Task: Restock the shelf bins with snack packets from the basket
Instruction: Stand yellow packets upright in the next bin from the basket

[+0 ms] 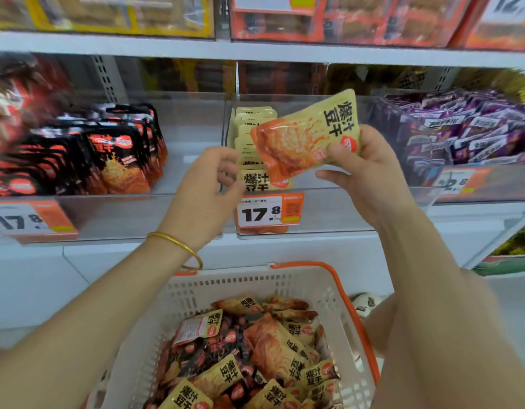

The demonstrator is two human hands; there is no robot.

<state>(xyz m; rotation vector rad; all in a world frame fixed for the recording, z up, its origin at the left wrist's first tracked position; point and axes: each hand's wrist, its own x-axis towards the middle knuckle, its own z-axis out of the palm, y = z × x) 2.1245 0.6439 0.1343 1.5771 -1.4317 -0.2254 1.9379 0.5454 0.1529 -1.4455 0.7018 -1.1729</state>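
white shop shelving (pixel 255 51) is filling the background, with clear plastic bins sitting along the middle shelf. the right hand (pixel 364 172) is gripping a tan-and-orange snack packet (pixel 307 135) by its lower corner, thumb across the front and fingers behind, holding it tilted in front of the centre bin (pixel 320 208). behind it, a row of matching tan packets (pixel 251 143) is standing upright at the left side of that bin. the left hand (pixel 209 184) is hovering just beside that row with its fingers loosely curled and holding nothing (a gold bangle (pixel 178 246) is circling the wrist). an orange price tag (pixel 270 212) reading 17.8 is hanging on the bin's front. black packets (pixel 107 154) are leaning in the left bin, and purple packets (pixel 467 128) are piling up in the right one. below the arms, a white basket (pixel 284 283) with an orange handle is holding a loose heap of tan and black packets (pixel 255 355).
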